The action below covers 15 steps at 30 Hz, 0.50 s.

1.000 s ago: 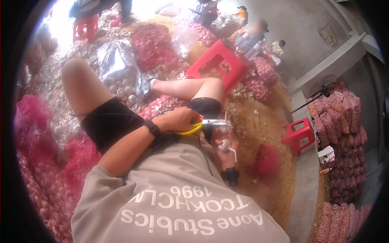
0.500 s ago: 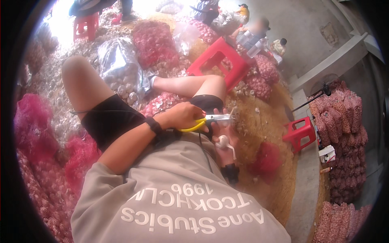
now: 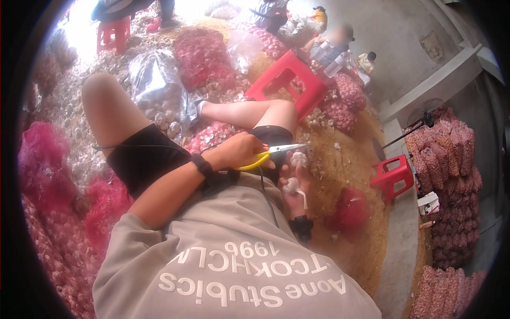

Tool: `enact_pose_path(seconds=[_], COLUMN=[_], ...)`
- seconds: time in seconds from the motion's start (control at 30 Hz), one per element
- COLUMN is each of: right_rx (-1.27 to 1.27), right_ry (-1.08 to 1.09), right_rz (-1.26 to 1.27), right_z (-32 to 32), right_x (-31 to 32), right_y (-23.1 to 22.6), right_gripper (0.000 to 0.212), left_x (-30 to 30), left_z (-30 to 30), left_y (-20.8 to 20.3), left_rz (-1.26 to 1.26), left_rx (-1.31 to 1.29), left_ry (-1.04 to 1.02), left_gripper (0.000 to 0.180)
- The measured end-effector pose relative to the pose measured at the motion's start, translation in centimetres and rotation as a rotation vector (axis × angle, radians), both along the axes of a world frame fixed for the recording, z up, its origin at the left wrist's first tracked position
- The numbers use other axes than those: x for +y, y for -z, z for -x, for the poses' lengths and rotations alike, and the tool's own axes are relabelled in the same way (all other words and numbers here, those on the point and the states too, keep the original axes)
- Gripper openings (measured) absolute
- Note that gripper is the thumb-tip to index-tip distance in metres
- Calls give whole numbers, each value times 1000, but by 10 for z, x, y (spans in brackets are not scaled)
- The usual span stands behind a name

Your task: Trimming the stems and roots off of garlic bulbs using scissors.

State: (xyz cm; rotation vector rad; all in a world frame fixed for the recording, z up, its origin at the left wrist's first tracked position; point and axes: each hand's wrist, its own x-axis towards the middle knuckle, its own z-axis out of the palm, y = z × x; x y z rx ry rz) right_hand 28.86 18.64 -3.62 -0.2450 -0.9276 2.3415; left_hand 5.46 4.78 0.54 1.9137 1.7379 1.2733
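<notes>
My left hand (image 3: pixel 241 151) grips yellow-handled scissors (image 3: pixel 260 160), with the metal blades (image 3: pixel 287 148) pointing right. The blades look nearly together, and their tips lie just above a white garlic bulb (image 3: pixel 298 159) at the fingertips of my right hand (image 3: pixel 295 198). Those fingers are curled. A second garlic bulb (image 3: pixel 291 185), with a stalk hanging from it, rests in the same palm. Whether blade and upper bulb touch, I cannot tell. Below my left hand's side, loose reddish garlic (image 3: pixel 210 137) lies between my legs.
A clear plastic bag of garlic (image 3: pixel 156 80) and a red net sack (image 3: pixel 202 58) lie ahead. A tipped red stool (image 3: pixel 289 80) stands beyond my leg. Pink netting (image 3: pixel 45 154) is on the left. Stacked garlic sacks (image 3: pixel 443 143) and another red stool (image 3: pixel 393 176) are right. Several people sit farther off.
My right fingers, stretched out before, have curled in. The upper bulb now shows clearly at the fingertips. The scissors blades are now free of the pale strands that were at their tips.
</notes>
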Motion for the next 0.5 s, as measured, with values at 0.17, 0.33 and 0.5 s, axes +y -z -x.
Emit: enact_pose_path(seconds=[0.17, 0.33, 0.5], right_rx=[-48, -173, -207], right_ry=[11, 28, 6], right_rz=[-10, -67, -29], right_z=[5, 12, 19], right_x=[-17, -27, -21], right_y=[-16, -31, -29], right_gripper=[46, 45, 42], left_x=[0, 7, 8], left_z=[0, 5, 6], left_y=[-1, 7, 5], left_rz=[-28, 49, 113], left_rx=[-96, -115, -310], left_ry=[-48, -114, -39], left_gripper=[47, 51, 48])
